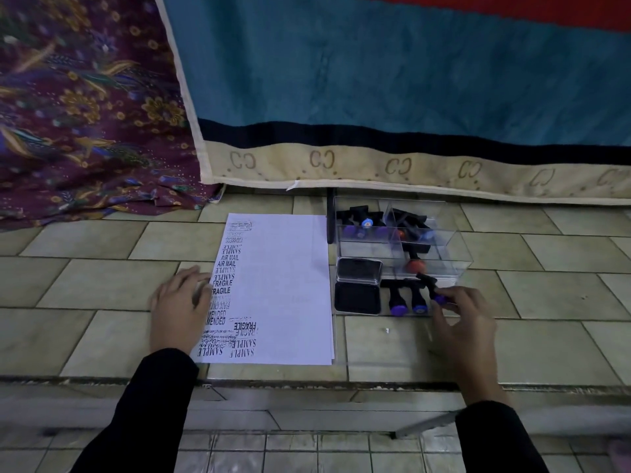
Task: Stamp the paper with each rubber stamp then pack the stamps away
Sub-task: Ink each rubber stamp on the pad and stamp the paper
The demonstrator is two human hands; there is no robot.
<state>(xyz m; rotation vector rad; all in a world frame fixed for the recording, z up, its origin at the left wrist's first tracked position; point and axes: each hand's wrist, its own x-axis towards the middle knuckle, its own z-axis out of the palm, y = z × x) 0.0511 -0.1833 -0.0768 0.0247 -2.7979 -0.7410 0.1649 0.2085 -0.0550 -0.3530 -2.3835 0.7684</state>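
A white paper (283,288) lies on the tiled floor, its left side covered with black stamped words. My left hand (179,308) rests flat on the paper's left edge, fingers straight. Right of the paper stands an open black ink pad (358,297) with its clear lid (359,270) behind it. Two black stamps with purple and blue knobs (406,298) lie beside the pad. My right hand (464,322) pinches a third black stamp (431,286) by its purple knob. A clear plastic box (444,257) behind them holds several more stamps.
A blue mattress with a beige border (375,165) stands on edge right behind the box. Purple patterned cloth (85,114) is heaped at the back left. A step edge (307,384) crosses the floor just in front of the paper.
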